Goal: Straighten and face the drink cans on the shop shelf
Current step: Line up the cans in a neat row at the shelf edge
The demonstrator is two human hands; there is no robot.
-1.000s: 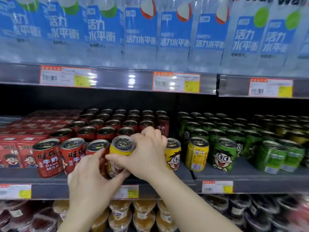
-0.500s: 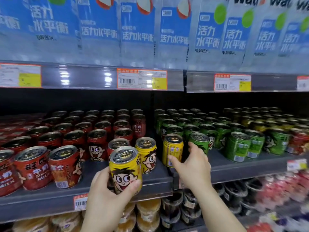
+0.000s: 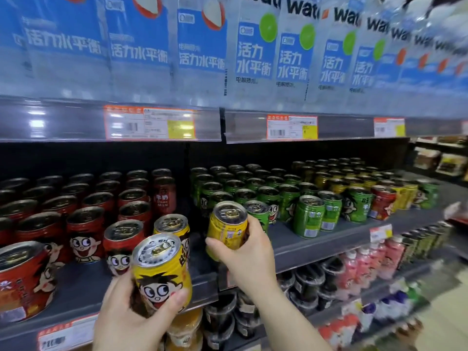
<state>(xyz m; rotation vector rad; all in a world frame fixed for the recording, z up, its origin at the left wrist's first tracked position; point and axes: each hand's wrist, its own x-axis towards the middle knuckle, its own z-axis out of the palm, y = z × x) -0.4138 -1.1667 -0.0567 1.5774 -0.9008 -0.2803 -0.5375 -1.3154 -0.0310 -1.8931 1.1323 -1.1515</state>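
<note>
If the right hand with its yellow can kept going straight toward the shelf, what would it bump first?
Probably the front green can just behind the yellow can in the right hand; depth is hard to judge.

Shop aisle, metal shelving in tiers. Upper shelf (image 3: 76,122): grey edge with clear strip catching glare from overhead light, orange-and-yellow price tags (image 3: 149,122); blue-labelled water bottles (image 3: 200,46) above. Dark back panel (image 3: 101,158) behind the middle tier. Lower tier: pink bottles (image 3: 364,264), dark cups (image 3: 306,279). Far right: further shelving (image 3: 440,158), blurred. Pale floor (image 3: 445,323) at bottom right.
</note>
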